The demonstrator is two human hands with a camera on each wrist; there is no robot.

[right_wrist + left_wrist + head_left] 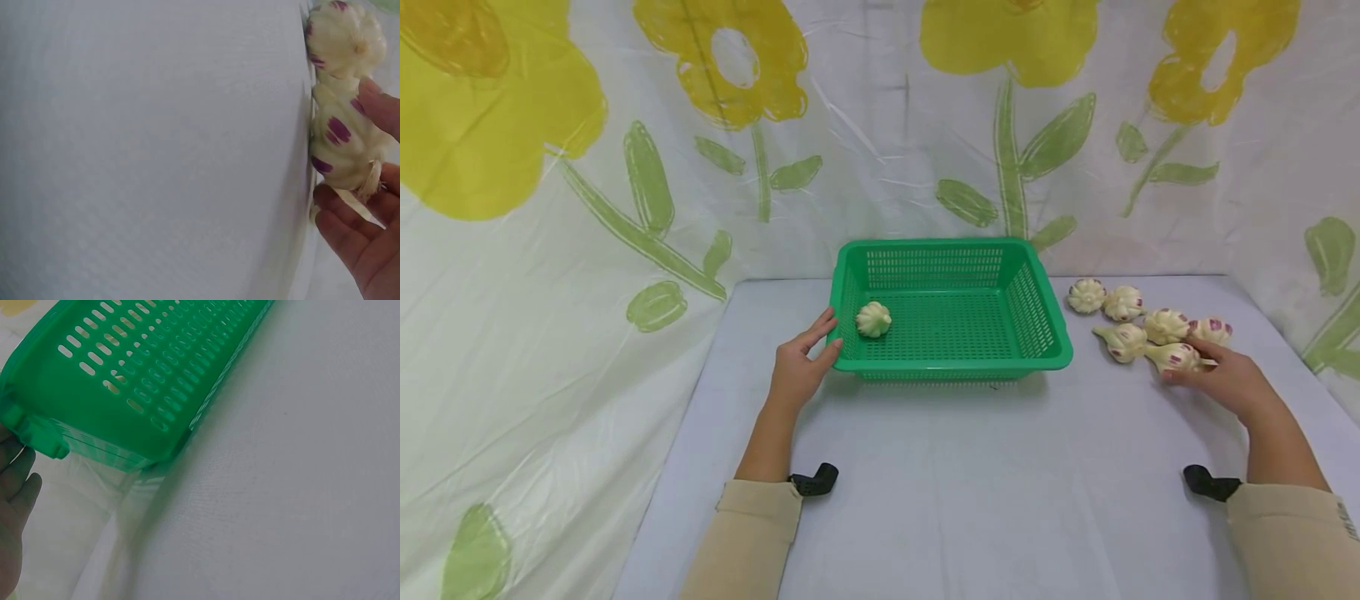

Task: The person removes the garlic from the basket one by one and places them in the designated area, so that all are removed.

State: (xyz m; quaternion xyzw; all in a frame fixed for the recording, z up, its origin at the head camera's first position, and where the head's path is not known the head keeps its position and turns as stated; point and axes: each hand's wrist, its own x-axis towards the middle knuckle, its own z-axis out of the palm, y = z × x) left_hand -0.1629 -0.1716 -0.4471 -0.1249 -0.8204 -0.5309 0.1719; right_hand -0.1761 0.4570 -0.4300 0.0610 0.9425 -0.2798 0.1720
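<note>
A green plastic basket with slotted walls stands on the table, one whitish garlic bulb lying at its left inside. My left hand touches the basket's left rim with extended fingers, the thumb over the near left corner. In the left wrist view, the fingers lie against the rim's outer side. At the right, my right hand holds a purple-streaked garlic bulb, thumb on one side and fingers on the other. Several more bulbs lie close around it.
A pale cloth-covered table extends in front of the basket. Behind it and at both sides hangs a white curtain printed with yellow flowers and green leaves. Black wrist cameras stick out by the sleeves.
</note>
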